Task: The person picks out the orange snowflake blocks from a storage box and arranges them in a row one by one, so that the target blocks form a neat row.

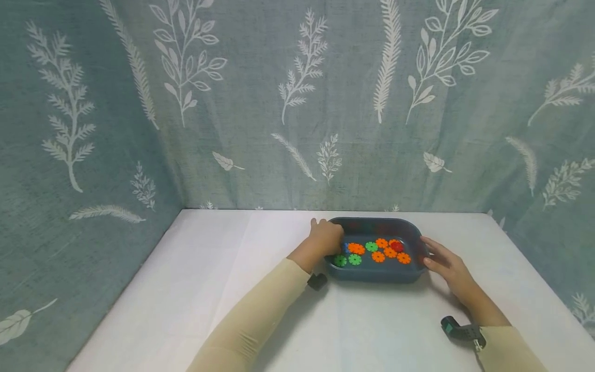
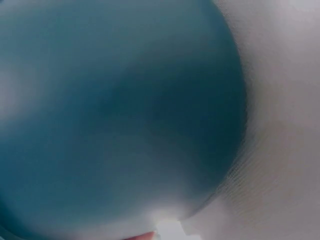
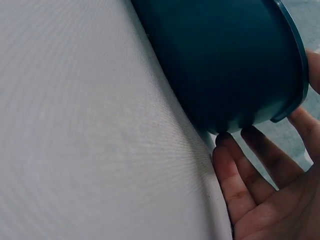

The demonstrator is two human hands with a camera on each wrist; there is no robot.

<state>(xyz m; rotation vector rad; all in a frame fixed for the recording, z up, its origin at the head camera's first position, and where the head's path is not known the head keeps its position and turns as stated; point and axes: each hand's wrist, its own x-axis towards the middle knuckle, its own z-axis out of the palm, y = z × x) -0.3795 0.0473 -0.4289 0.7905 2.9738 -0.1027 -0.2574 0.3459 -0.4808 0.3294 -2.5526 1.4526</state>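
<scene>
A dark blue-grey plastic tub (image 1: 376, 275) sits toward the back of the white table. Inside it lie several flat notched discs: an orange disc (image 1: 404, 258), a green disc (image 1: 355, 259), a red disc (image 1: 397, 246) and others, with a bit of blue at the left. My left hand (image 1: 324, 238) reaches over the tub's left end, its fingers bent down inside and their tips hidden; I cannot tell what they hold. At the right end, my right hand (image 1: 447, 266) rests with extended fingers against the outer wall. The right wrist view shows its fingertips (image 3: 223, 139) at the wall's lower edge.
White cloth covers the table (image 1: 260, 243). A green-grey curtain (image 1: 251, 155) with white leaf prints hangs behind and along both sides. Dark wrist cameras are strapped at both wrists, the right camera (image 1: 453, 328) close over the table.
</scene>
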